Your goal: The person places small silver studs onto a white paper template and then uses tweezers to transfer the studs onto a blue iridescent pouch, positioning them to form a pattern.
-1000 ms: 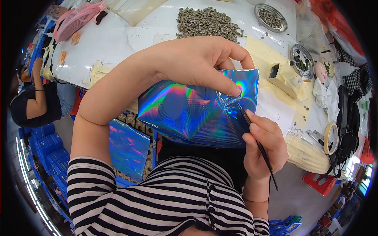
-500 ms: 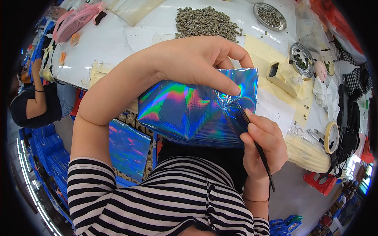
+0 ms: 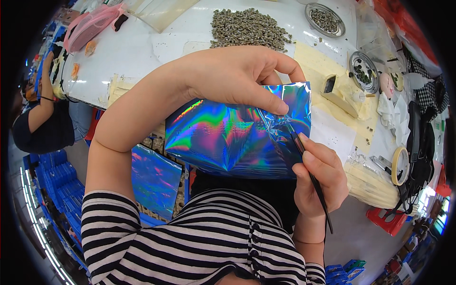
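A shiny holographic foil piece [image 3: 213,137], blue with rainbow streaks, spans the space between my body and the table's near edge. My left hand [image 3: 242,73] grips its far right part, thumb pressed on top and the other fingers partly hidden behind it. Just below that thumb the foil is crinkled. Black tweezers [image 3: 314,178] are pinched in my right hand [image 3: 323,173], their tips at the crinkled patch. Whether the tips hold anything is too small to tell.
Small metallic pieces lie in a heap [image 3: 249,28] on the white table, with more in a round dish [image 3: 325,20]. Another dish [image 3: 364,72], a tape roll [image 3: 400,165] and a pink basket [image 3: 92,26] stand around. A second foil sheet [image 3: 156,180] hangs below; a co-worker [image 3: 45,126] is at left.
The tweezers have shifted slightly down and right, their tips a little farther from my left thumb. The foil has tilted slightly, changing its reflections. At left, the co-worker's arm has risen.
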A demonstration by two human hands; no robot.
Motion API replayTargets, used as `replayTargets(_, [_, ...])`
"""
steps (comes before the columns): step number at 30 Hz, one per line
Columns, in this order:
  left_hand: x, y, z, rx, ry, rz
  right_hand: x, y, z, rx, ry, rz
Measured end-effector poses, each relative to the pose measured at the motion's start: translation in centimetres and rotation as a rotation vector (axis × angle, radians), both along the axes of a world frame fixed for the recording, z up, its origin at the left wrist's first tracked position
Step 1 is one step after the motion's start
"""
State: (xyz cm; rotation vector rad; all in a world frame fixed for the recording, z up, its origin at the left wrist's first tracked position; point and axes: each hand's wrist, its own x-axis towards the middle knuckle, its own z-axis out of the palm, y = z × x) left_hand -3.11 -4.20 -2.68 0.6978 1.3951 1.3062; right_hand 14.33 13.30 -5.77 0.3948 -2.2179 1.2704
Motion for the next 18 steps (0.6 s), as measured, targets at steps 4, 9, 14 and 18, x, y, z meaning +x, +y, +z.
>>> replayTargets(4, [0.12, -0.06, 0.07, -0.002, -0.002, 0.012, 0.18, -0.21, -0.18, -0.02, 0.003, -0.004])
replayTargets(9, [-0.14, 0.0, 0.26, -0.047, 0.028, -0.02, 0.2, -0.24, -0.41, -0.011, -0.001, -0.008])
replayTargets(14, [-0.07, 0.0, 0.4, -0.047, 0.028, -0.013, 0.1, -0.23, -0.43, 0.008, 0.004, -0.014])
replayTargets(18, [-0.04, 0.03, 0.17, -0.034, 0.015, -0.005, -0.03, -0.28, -0.2, 0.034, -0.003, -0.024])
